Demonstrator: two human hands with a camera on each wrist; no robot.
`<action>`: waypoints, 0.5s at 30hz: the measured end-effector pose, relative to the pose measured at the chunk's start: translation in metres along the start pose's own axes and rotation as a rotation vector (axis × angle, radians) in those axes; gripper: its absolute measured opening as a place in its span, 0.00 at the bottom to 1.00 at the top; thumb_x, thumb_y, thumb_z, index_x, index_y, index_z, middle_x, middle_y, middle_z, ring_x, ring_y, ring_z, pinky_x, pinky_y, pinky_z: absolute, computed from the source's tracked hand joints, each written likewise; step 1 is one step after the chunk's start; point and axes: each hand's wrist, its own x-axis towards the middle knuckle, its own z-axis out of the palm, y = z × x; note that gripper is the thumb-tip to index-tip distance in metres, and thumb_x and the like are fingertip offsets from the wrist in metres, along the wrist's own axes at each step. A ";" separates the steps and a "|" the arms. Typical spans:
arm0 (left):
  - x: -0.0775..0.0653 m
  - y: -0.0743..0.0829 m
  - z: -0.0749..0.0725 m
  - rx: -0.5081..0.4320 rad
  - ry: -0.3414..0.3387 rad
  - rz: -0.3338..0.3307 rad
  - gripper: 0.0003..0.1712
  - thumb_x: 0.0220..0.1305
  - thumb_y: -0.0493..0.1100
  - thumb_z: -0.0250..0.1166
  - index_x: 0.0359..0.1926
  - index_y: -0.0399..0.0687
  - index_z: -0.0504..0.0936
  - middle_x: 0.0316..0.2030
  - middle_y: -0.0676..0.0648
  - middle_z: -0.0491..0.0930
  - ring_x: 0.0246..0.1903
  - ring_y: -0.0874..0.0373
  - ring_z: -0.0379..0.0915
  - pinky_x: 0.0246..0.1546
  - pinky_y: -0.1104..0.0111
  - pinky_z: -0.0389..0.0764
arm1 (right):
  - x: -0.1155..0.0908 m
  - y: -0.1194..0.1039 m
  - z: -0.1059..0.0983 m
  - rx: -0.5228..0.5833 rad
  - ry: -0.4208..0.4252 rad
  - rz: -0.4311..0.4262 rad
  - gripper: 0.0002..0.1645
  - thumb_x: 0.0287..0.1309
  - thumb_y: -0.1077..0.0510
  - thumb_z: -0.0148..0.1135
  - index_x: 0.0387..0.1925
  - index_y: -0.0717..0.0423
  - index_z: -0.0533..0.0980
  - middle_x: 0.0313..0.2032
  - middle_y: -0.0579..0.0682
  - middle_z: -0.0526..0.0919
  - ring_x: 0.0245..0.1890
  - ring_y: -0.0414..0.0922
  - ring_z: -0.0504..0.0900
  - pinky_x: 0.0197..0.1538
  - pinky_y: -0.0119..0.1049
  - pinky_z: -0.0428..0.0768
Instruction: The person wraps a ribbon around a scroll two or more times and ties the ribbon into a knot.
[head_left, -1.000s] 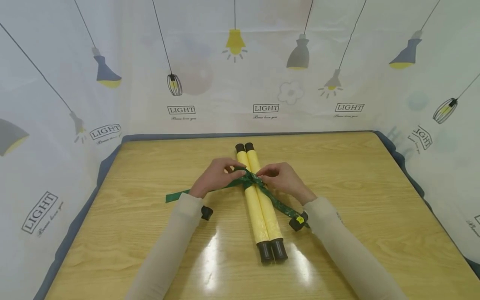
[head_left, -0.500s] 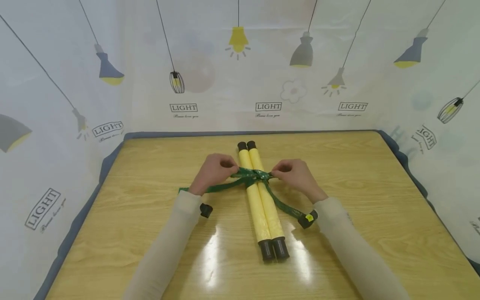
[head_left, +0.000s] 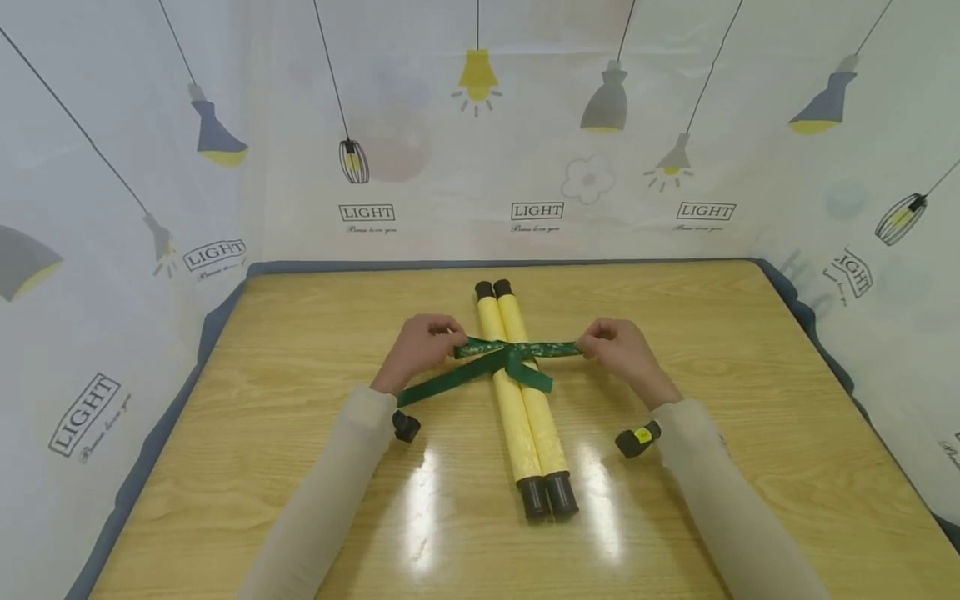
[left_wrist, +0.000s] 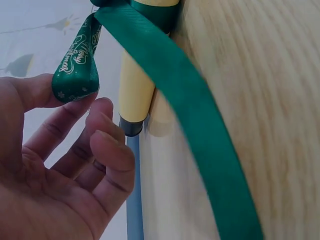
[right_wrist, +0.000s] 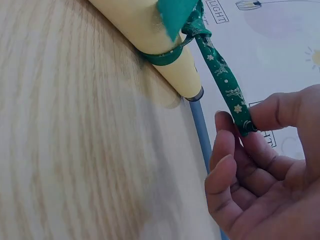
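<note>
Two pale yellow rods (head_left: 522,429) with black end caps lie side by side on the table. A green ribbon (head_left: 551,349) with a printed pattern goes round their middle and is knotted on top, with a loop out to each side. My left hand (head_left: 420,346) pinches the left loop (left_wrist: 75,75) between thumb and finger. On the other side, my right hand (head_left: 624,354) pinches the end of the right loop (right_wrist: 227,87). One plain tail (left_wrist: 195,125) runs left under my left wrist; a shorter tail (head_left: 531,377) lies over the rods.
The wood-grain table (head_left: 300,333) has a blue-grey edging (head_left: 360,267) along its back. Behind it hangs a white backdrop (head_left: 450,167) printed with lamps. A small black camera shows at each wrist, the right one (head_left: 637,439) marked with yellow.
My hands have moved apart, the right one farther rightward, drawing the loops out straight and the knot tighter. The right tail has shortened and now lies across the rods.
</note>
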 end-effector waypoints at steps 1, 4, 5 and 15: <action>0.000 -0.001 0.001 0.007 0.001 0.001 0.10 0.65 0.49 0.60 0.37 0.54 0.87 0.35 0.50 0.83 0.30 0.53 0.77 0.27 0.63 0.77 | 0.000 0.001 0.000 0.020 -0.002 0.006 0.13 0.66 0.53 0.56 0.40 0.60 0.78 0.39 0.55 0.82 0.42 0.53 0.79 0.41 0.43 0.79; 0.001 -0.002 0.003 0.023 -0.010 0.014 0.10 0.66 0.47 0.60 0.37 0.51 0.87 0.34 0.49 0.83 0.30 0.54 0.77 0.29 0.63 0.78 | 0.000 0.003 0.000 0.090 -0.018 0.015 0.13 0.65 0.56 0.56 0.43 0.63 0.76 0.40 0.57 0.82 0.42 0.54 0.79 0.43 0.45 0.80; 0.001 -0.003 0.004 0.024 -0.021 0.021 0.10 0.67 0.46 0.60 0.38 0.50 0.87 0.34 0.48 0.83 0.30 0.53 0.78 0.30 0.64 0.79 | 0.000 0.003 0.000 0.113 -0.025 0.014 0.13 0.65 0.57 0.57 0.45 0.63 0.77 0.41 0.57 0.82 0.42 0.54 0.80 0.44 0.46 0.80; 0.004 0.002 0.004 0.065 -0.093 0.043 0.08 0.66 0.46 0.66 0.39 0.51 0.89 0.33 0.49 0.84 0.27 0.56 0.79 0.27 0.68 0.80 | 0.001 0.005 -0.006 0.023 -0.122 -0.061 0.19 0.61 0.43 0.66 0.47 0.49 0.85 0.46 0.48 0.85 0.44 0.48 0.80 0.45 0.43 0.78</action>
